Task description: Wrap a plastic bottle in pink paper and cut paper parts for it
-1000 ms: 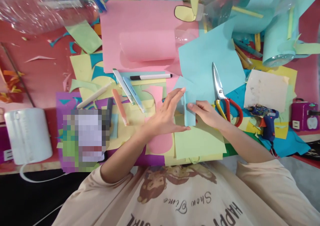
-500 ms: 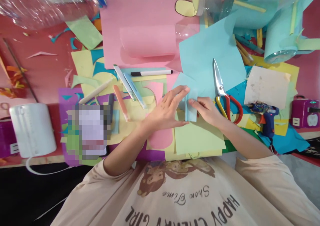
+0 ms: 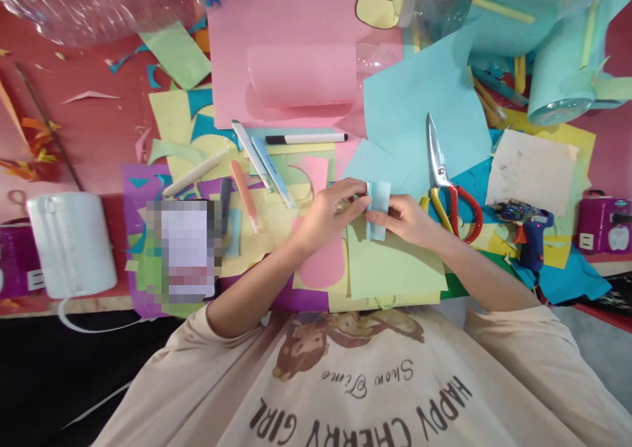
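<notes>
Both hands pinch a small folded light-blue paper strip just above the table. My left hand grips its left edge with curled fingers. My right hand holds its right side between thumb and fingers. Under them lies a light-green sheet and a pink cut-out shape. A larger light-blue sheet lies just beyond the strip.
Red-handled scissors lie right of my hands, then a blue glue gun. A black-capped marker, pens and sticks lie to the left. A big pink sheet, a white roll and plastic bottles surround the paper scraps.
My left hand went from flat with fingers stretched beside the strip to curled round its edge. The strip was folded narrower and lifted slightly.
</notes>
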`<state>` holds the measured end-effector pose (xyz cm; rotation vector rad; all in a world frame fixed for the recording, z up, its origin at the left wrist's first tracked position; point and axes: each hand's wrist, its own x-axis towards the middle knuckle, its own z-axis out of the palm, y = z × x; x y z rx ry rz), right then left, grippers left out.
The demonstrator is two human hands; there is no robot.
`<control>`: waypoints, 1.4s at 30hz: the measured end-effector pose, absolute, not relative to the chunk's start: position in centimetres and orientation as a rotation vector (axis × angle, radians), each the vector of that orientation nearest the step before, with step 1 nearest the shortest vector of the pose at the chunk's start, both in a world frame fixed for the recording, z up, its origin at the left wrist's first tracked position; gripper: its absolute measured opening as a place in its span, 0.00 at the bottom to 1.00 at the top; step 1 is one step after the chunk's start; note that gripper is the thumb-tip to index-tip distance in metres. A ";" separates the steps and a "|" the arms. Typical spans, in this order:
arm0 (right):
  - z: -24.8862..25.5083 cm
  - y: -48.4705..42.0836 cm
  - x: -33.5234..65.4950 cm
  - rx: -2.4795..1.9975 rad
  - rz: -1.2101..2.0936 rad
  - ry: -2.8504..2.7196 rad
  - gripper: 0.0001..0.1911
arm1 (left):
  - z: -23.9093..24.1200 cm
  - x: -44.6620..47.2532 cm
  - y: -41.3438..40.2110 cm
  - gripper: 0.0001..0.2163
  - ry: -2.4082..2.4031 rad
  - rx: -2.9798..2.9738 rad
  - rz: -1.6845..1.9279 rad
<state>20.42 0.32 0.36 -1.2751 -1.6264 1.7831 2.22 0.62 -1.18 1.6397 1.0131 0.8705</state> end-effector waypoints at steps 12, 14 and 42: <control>0.3 0.3 20.5 -1.342 1.596 -1.806 0.24 | -0.4 2.3 0.9 0.14 1.167 1.116 0.985; 0.2 0.2 20.5 -1.308 1.660 -1.790 0.24 | -0.4 2.3 1.0 0.15 1.152 1.081 0.989; 0.2 0.7 21.1 -1.192 1.983 -1.427 0.22 | -2.8 2.0 0.5 0.50 0.908 2.163 0.920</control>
